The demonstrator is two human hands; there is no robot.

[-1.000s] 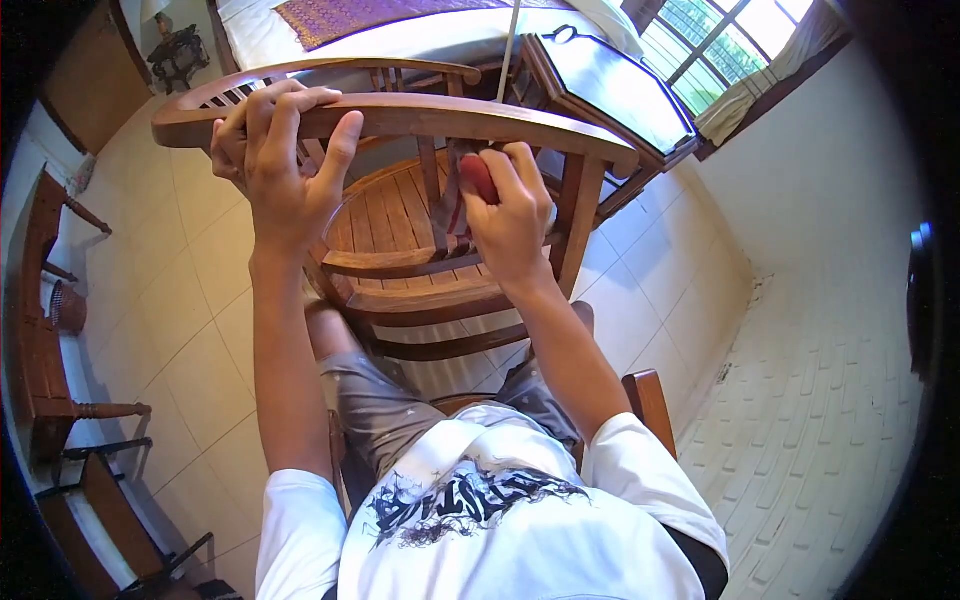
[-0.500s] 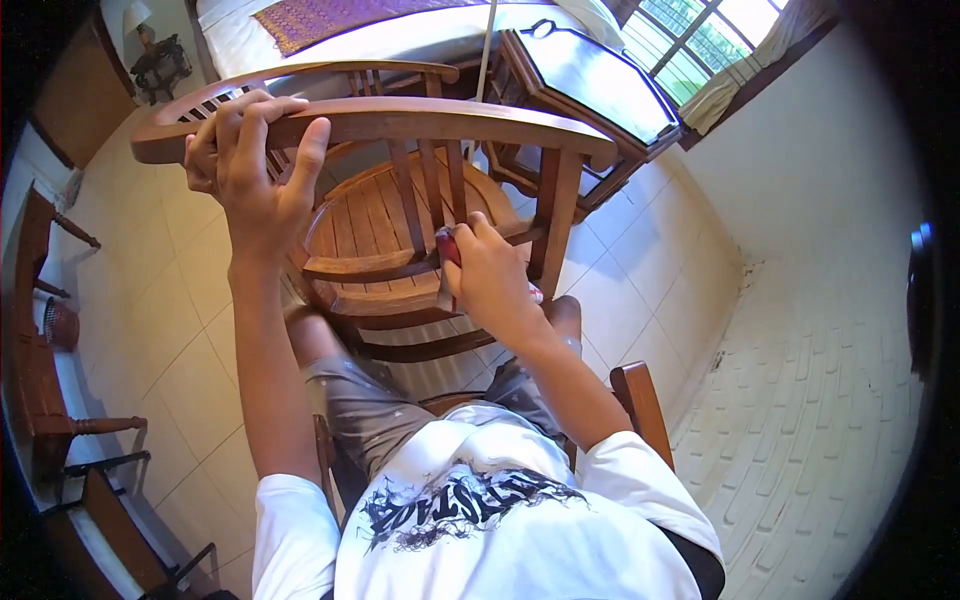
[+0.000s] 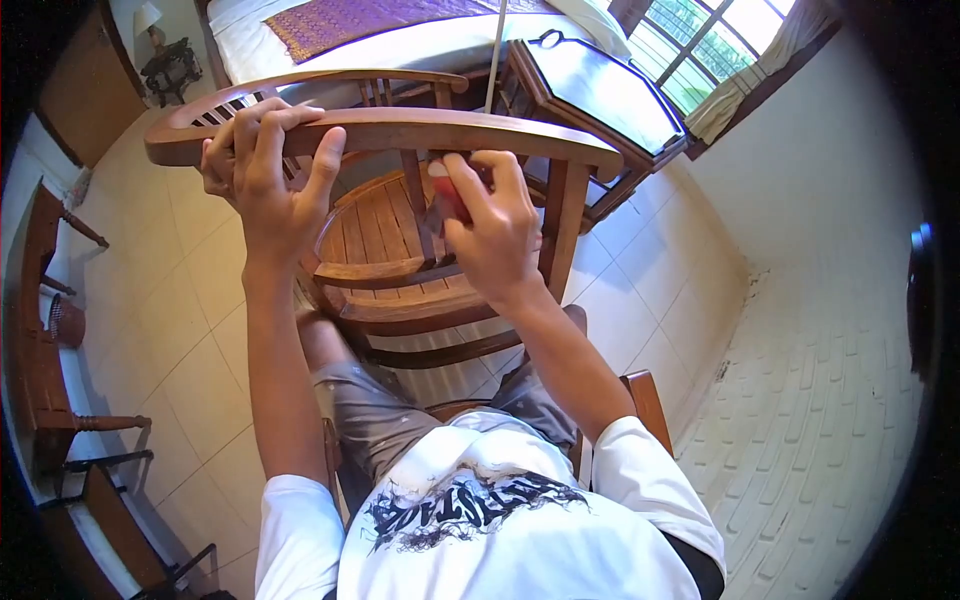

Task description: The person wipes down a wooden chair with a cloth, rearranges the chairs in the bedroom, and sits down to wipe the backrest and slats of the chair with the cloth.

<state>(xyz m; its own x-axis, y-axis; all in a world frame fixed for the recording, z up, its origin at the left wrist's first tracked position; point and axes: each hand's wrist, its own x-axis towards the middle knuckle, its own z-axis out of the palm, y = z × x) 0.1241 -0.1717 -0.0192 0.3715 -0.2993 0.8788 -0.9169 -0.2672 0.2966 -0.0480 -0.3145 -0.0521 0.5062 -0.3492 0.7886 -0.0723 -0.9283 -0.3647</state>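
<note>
A wooden chair (image 3: 430, 130) with a curved top rail and upright slats stands in front of my knees. My left hand (image 3: 270, 175) is wrapped over the left part of that rail, fingers on top and thumb on the near side. Just under the rail, at the slats right of the middle, my right hand (image 3: 495, 220) is closed around a red object (image 3: 449, 193). Something grey shows beside the red object against a slat; its shape is partly hidden by my fingers. The chair's slatted seat (image 3: 370, 235) lies beyond and below both hands.
Behind the chair are a bed (image 3: 390, 62) with a purple runner and a glass-topped cabinet (image 3: 600, 95). A wooden bench (image 3: 45, 330) and a small basket (image 3: 67, 322) are at the left. A white wall (image 3: 820, 250) rises at the right.
My right hand went down along the slats with the red object, then came back up near the rail, somewhat left of its first place. My left hand keeps its hold.
</note>
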